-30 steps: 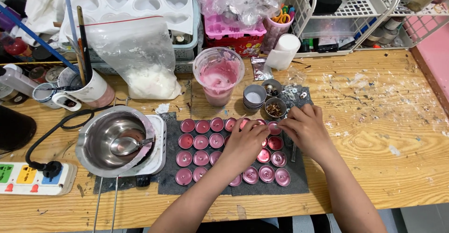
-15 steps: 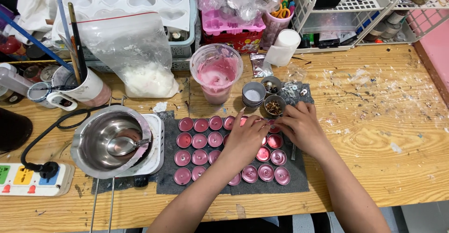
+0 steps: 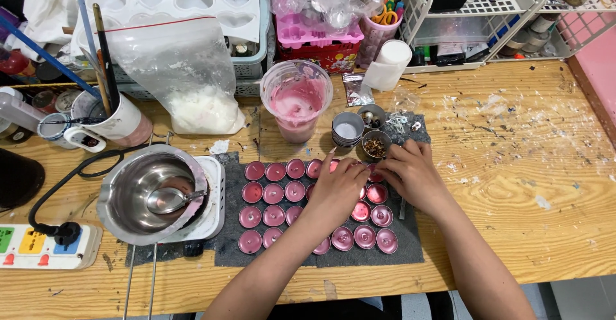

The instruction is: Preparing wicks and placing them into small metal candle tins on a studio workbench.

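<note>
wooden table [image 3: 513, 230] bears dark mat [image 3: 410, 246]; steel pot [image 3: 151, 195] sits at mat's left edge. pink tealight cups [image 3: 273, 195] stand in rows on mat. left hand [image 3: 337, 188] and right hand [image 3: 410, 175] rest over upper right cups, fingertips together; grip hidden, cannot tell.

The tabletop [image 3: 513, 185] is bare, matt wood, speckled with pale flecks. On it lies a dark grey mat [image 3: 410, 246] of rough, felt-like cloth. The cups [image 3: 274, 195] on the mat are shiny metal filled with smooth pink wax. At lower left, the pot [image 3: 138, 195] is polished steel. The jug [image 3: 296, 98], upper centre, is clear plastic, pink-smeared.
</note>
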